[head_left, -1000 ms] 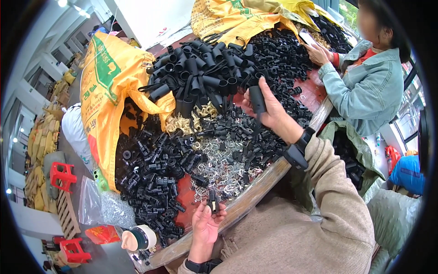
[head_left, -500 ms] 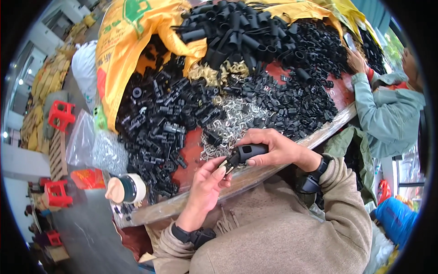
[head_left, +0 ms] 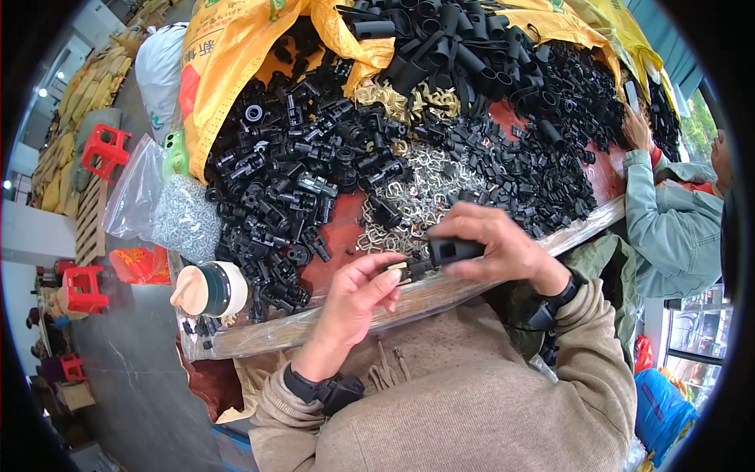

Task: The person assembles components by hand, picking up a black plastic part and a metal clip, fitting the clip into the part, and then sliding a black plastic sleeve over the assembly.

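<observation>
My left hand (head_left: 355, 297) pinches a small black plastic part (head_left: 419, 271) with a pale gold clip-like piece (head_left: 399, 273) at its near end. In my right hand (head_left: 510, 250) is a short black plastic sleeve (head_left: 454, 252) with a rectangular opening, gripped between fingers and thumb. The part's far end lies against or just under the sleeve's left end; I cannot tell whether it sits inside. Both hands are above the table's near edge (head_left: 267, 337). Just beyond them lies a heap of silvery wire clips (head_left: 425, 185).
Black mechanism parts (head_left: 275, 189) are heaped on the left, black tubes (head_left: 448, 47) at the back, small black pieces (head_left: 550, 177) on the right. A yellow sack (head_left: 228, 63) and a white-and-green tub (head_left: 224, 289) stand left. At far right, a co-worker's hand (head_left: 637, 130) reaches over the table.
The sleeve has turned so its end opening shows more, and the small part is now lower against it. The view has shifted slightly, moving the table's contents.
</observation>
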The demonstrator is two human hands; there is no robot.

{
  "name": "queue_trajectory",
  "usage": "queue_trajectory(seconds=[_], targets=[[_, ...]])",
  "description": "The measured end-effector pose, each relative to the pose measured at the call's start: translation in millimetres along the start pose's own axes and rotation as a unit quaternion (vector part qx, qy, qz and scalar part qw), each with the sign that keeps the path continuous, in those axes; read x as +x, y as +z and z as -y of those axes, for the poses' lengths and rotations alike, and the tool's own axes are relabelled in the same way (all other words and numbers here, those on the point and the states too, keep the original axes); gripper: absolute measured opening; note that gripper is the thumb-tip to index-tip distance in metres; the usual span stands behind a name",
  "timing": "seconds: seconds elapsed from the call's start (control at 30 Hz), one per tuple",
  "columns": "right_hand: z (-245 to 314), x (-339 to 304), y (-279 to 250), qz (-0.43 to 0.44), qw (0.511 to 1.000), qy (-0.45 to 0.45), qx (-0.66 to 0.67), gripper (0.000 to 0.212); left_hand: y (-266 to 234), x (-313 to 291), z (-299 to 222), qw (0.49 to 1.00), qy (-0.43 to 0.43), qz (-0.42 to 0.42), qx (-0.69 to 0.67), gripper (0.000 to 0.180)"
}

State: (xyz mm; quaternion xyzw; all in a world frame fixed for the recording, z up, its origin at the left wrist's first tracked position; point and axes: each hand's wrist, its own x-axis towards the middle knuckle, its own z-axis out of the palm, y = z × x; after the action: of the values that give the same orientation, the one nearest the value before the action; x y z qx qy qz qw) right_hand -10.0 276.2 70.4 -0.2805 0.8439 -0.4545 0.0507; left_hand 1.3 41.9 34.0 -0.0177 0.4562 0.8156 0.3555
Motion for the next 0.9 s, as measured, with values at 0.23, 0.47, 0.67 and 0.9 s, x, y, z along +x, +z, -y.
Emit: queue_trajectory(seconds=[0.23,0.47,0.67,0.9], targets=[[7,-4,26,0.025,1.000,0.006,0.014,0.044,6,7,5,0.991,0.038,-0.006,0.124,0.030],[9,-6,30,0.030,0.999,0.025,0.004,0.042,4,10,4,0.990,0.006,0.000,0.144,0.028],[9,-3,33,0.039,0.998,0.006,0.041,0.041,2,1,-10,0.976,-0.029,0.031,0.213,0.028],[8,-3,33,0.077,0.997,-0.008,0.027,0.046,4,1,-2,0.988,-0.046,0.035,0.144,0.030]])
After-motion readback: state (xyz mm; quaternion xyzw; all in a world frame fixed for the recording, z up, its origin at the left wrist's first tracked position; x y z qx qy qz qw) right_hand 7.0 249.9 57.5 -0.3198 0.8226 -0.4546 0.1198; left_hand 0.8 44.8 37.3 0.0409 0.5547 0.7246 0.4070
